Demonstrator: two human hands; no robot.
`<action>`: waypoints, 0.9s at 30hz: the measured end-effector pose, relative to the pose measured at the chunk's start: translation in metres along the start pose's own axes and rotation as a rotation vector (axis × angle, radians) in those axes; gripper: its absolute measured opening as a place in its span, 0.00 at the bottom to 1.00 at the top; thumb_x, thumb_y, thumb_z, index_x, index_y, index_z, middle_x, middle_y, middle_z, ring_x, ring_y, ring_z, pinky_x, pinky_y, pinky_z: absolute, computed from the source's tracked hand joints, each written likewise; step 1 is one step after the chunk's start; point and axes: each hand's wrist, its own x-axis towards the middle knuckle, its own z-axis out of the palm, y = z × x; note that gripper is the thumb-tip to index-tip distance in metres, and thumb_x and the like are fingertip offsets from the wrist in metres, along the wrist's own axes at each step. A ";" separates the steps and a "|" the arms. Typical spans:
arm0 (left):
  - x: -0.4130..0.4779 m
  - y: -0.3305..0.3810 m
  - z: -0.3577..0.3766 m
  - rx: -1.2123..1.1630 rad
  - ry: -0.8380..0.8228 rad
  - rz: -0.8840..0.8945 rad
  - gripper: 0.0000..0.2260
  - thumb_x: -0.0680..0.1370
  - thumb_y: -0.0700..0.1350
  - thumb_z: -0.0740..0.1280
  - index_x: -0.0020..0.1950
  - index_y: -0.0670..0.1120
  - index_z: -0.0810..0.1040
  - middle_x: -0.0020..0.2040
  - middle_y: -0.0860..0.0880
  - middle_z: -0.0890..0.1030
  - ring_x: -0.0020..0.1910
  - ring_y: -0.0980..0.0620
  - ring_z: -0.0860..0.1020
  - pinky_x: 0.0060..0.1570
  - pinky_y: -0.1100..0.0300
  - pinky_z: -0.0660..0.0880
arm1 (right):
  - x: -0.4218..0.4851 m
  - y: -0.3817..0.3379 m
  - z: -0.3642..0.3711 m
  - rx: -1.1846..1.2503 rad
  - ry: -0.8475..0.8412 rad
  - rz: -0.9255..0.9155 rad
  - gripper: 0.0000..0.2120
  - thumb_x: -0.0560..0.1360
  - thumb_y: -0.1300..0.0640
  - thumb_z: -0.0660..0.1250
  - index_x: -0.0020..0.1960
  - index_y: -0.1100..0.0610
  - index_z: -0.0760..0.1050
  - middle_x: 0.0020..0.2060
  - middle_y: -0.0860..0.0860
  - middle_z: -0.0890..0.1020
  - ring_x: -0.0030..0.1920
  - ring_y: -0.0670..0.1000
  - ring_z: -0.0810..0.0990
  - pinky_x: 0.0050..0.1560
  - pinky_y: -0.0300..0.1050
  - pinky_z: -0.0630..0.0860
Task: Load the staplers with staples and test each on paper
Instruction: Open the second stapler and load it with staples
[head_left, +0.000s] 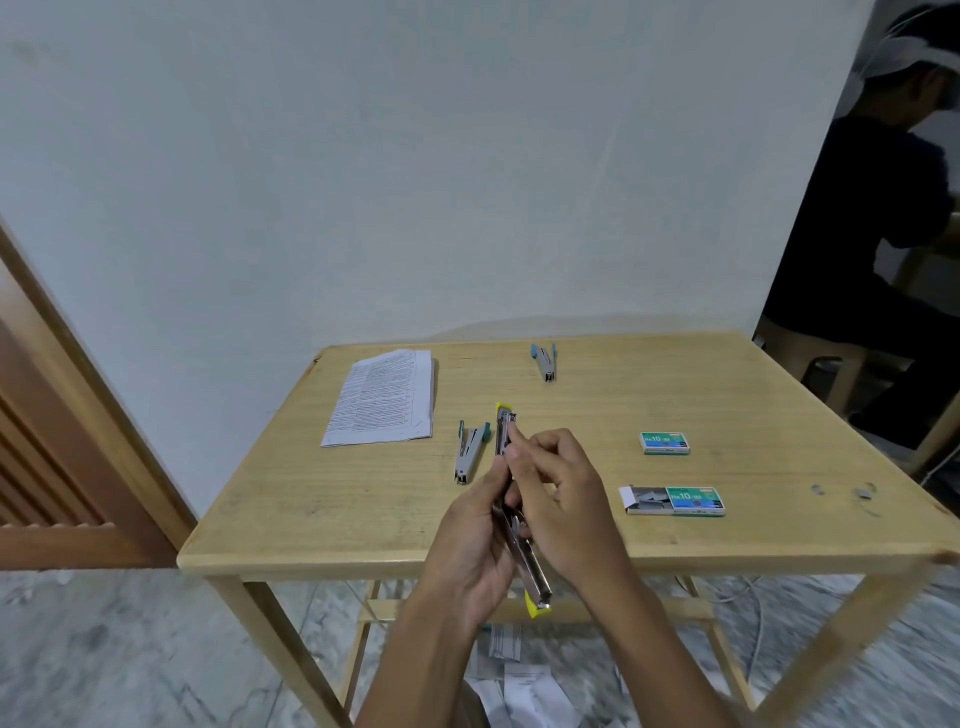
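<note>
At the table's (753, 540) left, the paper stack (382, 397) lies near the far edge, a teal stapler (469, 452) just beside it. Over the near edge, our left hand (470, 540) grips the opened yellow stapler (535, 577) while our right hand's (563, 493) fingers (530, 439) pinch its upper half. Another stapler (544, 361) sits near the far edge. A closed staple box (666, 442) and an open staple box (675, 500) lie right amid bare wood.

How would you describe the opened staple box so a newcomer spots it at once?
On the wooden table, two green staple boxes lie on the right half. The opened box is the one nearer the front edge; its left end is open, showing grey staples, while the farther box is closed.
</note>
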 end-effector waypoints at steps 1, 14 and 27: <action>0.000 0.000 -0.001 0.018 0.011 0.003 0.11 0.81 0.45 0.63 0.49 0.39 0.81 0.31 0.48 0.71 0.30 0.53 0.78 0.35 0.59 0.78 | -0.001 0.000 0.000 0.007 -0.002 0.010 0.15 0.79 0.44 0.61 0.62 0.45 0.79 0.46 0.43 0.72 0.43 0.48 0.79 0.39 0.56 0.82; 0.011 -0.004 0.000 0.197 0.117 0.053 0.12 0.82 0.45 0.62 0.48 0.40 0.80 0.30 0.48 0.70 0.29 0.53 0.70 0.28 0.62 0.67 | 0.001 0.005 0.007 0.480 0.154 0.381 0.12 0.81 0.49 0.62 0.56 0.52 0.81 0.51 0.51 0.79 0.34 0.46 0.76 0.28 0.41 0.72; 0.031 0.008 0.004 1.569 0.172 0.747 0.10 0.82 0.44 0.61 0.55 0.47 0.81 0.47 0.49 0.84 0.45 0.58 0.80 0.37 0.74 0.68 | 0.038 0.003 0.017 1.504 0.294 0.992 0.15 0.83 0.59 0.54 0.51 0.62 0.78 0.47 0.57 0.83 0.40 0.53 0.85 0.46 0.46 0.83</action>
